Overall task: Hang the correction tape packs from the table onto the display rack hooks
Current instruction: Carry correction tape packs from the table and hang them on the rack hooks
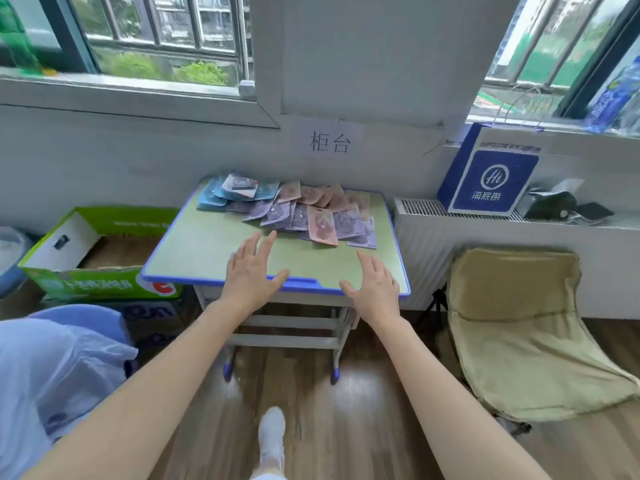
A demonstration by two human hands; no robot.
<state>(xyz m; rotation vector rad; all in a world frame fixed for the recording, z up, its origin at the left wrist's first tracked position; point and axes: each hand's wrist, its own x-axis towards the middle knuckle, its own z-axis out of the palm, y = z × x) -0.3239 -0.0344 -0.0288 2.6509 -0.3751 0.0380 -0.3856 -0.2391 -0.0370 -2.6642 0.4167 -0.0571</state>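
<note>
Several correction tape packs (304, 213) in blue, purple and pink lie in a loose heap at the far side of a small green table (201, 251) with a blue rim. My left hand (251, 271) hovers over the table's near half, fingers spread and straight, its fingertips just short of the heap. My right hand (375, 284) is held out over the near right corner, fingers also straight, holding nothing. No display rack shows in this view.
An open green cardboard box (93, 258) sits on the floor left of the table. A beige folding chair (519, 327) stands to the right, below a radiator shelf with a blue paper bag (491, 174). A bluish plastic bag (52, 375) is at near left.
</note>
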